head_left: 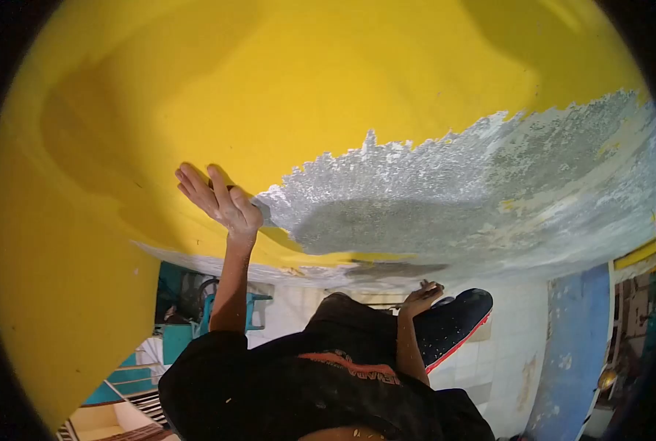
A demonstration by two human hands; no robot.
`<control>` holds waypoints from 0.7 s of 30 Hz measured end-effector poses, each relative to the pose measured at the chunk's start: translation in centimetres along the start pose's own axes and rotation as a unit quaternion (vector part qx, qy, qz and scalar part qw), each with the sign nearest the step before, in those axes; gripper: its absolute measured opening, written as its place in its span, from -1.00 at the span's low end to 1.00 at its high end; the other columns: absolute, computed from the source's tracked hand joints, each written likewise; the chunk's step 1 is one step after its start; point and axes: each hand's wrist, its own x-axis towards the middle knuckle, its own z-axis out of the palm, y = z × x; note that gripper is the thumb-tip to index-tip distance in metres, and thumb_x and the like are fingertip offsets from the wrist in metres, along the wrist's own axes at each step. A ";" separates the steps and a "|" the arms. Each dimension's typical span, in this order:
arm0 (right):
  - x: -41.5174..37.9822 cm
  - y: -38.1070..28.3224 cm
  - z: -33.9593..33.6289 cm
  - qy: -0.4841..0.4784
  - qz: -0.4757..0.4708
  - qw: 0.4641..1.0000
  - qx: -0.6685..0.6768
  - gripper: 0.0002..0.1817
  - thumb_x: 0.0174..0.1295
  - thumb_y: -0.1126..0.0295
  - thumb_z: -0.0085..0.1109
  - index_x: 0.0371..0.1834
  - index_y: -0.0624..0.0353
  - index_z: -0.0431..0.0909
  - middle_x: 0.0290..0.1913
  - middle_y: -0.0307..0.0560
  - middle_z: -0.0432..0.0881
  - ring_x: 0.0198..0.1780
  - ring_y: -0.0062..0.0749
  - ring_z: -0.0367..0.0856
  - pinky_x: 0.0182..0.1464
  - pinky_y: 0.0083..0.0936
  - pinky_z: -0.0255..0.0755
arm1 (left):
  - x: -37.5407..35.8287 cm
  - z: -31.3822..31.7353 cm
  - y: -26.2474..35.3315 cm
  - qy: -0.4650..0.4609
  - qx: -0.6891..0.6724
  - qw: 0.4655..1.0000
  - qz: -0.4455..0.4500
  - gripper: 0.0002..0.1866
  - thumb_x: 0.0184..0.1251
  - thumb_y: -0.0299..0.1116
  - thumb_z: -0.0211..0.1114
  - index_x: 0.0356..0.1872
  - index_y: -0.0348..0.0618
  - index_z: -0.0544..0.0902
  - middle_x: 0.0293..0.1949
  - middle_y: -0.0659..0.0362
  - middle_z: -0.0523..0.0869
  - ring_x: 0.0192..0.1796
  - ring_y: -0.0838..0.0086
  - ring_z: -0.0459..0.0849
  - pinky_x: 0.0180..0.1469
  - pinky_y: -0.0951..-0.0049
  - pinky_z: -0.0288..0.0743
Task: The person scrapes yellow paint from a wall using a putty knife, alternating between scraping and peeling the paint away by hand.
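My left hand (221, 202) lies against the yellow wall (328, 81), fingers stretched out and apart. It rests beside the left end of a bare grey patch (416, 191), where the paint is off in a ragged edge. I see nothing held in it. Lower down, my right hand (421, 300) hangs near my dark shoe (456, 323) with its red sole edge. Its fingers are curled, and a small dark shape shows among them, too small to name. Pale flecks dot the shoe and my black shirt (291, 382).
A teal plastic stool (258, 310) stands below the wall on the left. Striped and teal items lie at the lower left. Pale floor tiles (504, 353) run beneath me. At the right is a worn blue panel (574, 353), with cluttered shelves (629, 323) beyond.
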 end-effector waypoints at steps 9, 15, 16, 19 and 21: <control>-4.1 3.9 -4.5 0.233 -0.085 0.773 -0.584 -0.58 0.09 0.39 0.10 0.04 0.26 0.35 -0.07 0.23 0.51 -0.09 0.08 0.51 -0.09 -0.13 0.35 | 3.7 -0.5 1.4 0.050 -0.033 0.972 -0.229 -0.29 0.42 0.06 -0.39 0.37 -0.34 -0.08 0.40 -0.21 -0.21 0.44 -0.04 -0.29 0.38 -0.02 -0.35; -5.1 -4.1 -3.5 0.242 -0.016 0.666 -0.705 -0.50 -0.06 0.36 0.20 0.02 0.17 0.39 -0.07 0.08 0.53 -0.02 0.04 0.48 -0.03 -0.05 0.29 | 3.0 -0.6 0.4 0.036 0.050 0.993 -0.103 -0.25 0.39 0.09 -0.33 0.37 -0.35 -0.09 0.40 -0.20 -0.18 0.44 -0.02 -0.21 0.38 0.01 -0.28; -5.2 -5.4 -3.4 0.236 0.041 0.711 -0.661 -0.52 -0.06 0.36 0.21 0.01 0.17 0.40 -0.11 0.06 0.53 -0.04 0.03 0.48 -0.05 -0.06 0.29 | 3.8 -2.2 1.3 -0.005 0.161 0.980 -0.115 -0.25 0.39 0.10 -0.33 0.37 -0.34 -0.07 0.40 -0.15 -0.10 0.43 0.02 -0.12 0.38 0.05 -0.24; -5.2 1.4 -6.6 0.254 -0.093 0.720 -0.638 -0.72 0.15 0.36 0.02 -0.08 0.19 0.45 -0.20 0.04 0.53 -0.18 -0.03 0.50 -0.12 -0.08 0.31 | 0.9 4.0 -1.9 0.149 -0.190 0.943 -0.229 -0.36 0.42 -0.01 -0.29 0.36 -0.27 0.04 0.35 -0.11 0.10 0.39 0.12 0.08 0.34 0.25 0.08; -6.1 2.9 -6.9 0.248 -0.074 0.635 -0.728 -0.70 0.22 0.40 -0.09 0.02 0.14 0.45 0.12 0.18 0.41 0.14 0.00 0.36 0.14 -0.09 0.22 | 3.3 3.9 0.9 0.128 -0.188 0.971 0.080 -0.35 0.38 0.03 -0.26 0.36 -0.18 0.06 0.36 -0.12 0.08 0.40 0.07 0.03 0.38 0.13 -0.08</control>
